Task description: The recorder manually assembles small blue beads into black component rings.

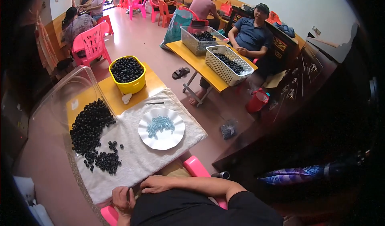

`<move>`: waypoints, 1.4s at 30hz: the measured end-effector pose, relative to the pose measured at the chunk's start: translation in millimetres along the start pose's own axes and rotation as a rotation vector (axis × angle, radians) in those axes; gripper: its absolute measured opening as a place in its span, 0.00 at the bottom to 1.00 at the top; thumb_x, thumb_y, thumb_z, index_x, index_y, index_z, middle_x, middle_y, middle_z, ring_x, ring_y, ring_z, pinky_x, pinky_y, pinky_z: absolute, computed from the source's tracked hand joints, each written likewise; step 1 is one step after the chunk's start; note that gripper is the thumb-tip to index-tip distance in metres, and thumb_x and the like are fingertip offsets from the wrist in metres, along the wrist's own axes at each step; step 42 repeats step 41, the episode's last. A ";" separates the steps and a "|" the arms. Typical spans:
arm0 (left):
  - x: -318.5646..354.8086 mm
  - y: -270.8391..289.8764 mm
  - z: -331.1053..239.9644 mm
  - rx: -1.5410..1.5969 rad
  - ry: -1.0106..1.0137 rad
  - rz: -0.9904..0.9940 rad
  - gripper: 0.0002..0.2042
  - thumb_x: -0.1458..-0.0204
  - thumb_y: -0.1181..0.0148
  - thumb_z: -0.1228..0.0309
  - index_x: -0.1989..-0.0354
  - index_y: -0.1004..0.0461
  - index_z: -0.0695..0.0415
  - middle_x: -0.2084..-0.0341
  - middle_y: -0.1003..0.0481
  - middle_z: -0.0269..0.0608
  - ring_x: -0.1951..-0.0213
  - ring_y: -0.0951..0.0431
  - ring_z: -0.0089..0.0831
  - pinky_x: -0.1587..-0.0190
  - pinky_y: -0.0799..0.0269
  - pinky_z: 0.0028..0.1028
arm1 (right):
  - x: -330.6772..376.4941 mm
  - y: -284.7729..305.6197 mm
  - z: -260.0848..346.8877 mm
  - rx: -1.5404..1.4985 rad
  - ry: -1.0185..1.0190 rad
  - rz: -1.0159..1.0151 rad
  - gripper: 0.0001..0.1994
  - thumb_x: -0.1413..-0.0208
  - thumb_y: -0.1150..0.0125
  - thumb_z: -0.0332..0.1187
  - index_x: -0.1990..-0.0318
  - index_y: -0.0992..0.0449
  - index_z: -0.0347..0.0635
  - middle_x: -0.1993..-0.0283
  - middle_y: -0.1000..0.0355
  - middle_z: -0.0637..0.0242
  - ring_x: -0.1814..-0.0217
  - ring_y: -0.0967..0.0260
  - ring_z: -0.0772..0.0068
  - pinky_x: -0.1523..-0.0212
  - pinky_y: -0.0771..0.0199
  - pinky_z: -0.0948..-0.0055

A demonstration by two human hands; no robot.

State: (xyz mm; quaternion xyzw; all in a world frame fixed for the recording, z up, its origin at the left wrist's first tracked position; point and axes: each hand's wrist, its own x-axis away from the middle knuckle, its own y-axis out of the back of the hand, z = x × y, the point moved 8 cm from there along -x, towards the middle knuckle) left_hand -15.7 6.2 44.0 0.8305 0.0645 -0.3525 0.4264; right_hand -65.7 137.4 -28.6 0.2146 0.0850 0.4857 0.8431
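Note:
My left hand rests at the near edge of the white towel, its fingers loosely bent, with nothing visible in it. Just right of it, my right hand lies by the table edge, relaxed, fingers partly tucked from sight. On the towel stands a white scalloped plate with small translucent blue rings. Many black ring-shaped parts spill from a clear plastic bin lying on its side at the left. A thin dark tool lies beyond the plate.
A yellow basket full of black parts stands at the table's far side, a small white item beside it. Across from me, a seated person is at another table with two bins. A folded umbrella lies at right.

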 end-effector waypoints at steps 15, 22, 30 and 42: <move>1.1 -7.0 5.7 -0.029 0.021 0.008 0.11 0.57 0.35 0.80 0.65 0.28 0.60 0.68 0.28 0.46 0.65 0.26 0.46 0.60 0.30 0.39 | -1.9 -2.1 -3.1 0.000 0.022 -0.019 0.17 0.40 0.47 0.42 0.60 0.26 0.32 0.63 0.26 0.44 0.58 0.28 0.39 0.59 0.30 0.51; 0.3 -6.7 5.5 -0.041 0.032 0.013 0.11 0.57 0.35 0.80 0.65 0.28 0.60 0.69 0.28 0.45 0.65 0.26 0.45 0.61 0.30 0.38 | -2.6 -8.5 -10.8 0.018 -0.031 0.025 0.18 0.39 0.48 0.42 0.56 0.26 0.34 0.62 0.26 0.44 0.57 0.28 0.41 0.57 0.30 0.53; -5.2 -7.4 1.6 -0.059 0.016 0.036 0.10 0.56 0.35 0.80 0.65 0.28 0.60 0.69 0.28 0.45 0.66 0.26 0.45 0.61 0.30 0.38 | -1.7 -1.8 -1.2 0.011 -0.023 0.025 0.17 0.40 0.47 0.42 0.57 0.25 0.34 0.61 0.26 0.45 0.55 0.28 0.41 0.56 0.30 0.51; -5.4 -8.7 1.4 -0.064 0.017 0.053 0.09 0.56 0.35 0.80 0.66 0.27 0.60 0.68 0.27 0.45 0.65 0.26 0.45 0.60 0.30 0.39 | 0.0 -1.6 -1.0 0.012 -0.053 0.020 0.17 0.40 0.47 0.42 0.56 0.25 0.35 0.60 0.26 0.44 0.54 0.28 0.42 0.54 0.30 0.51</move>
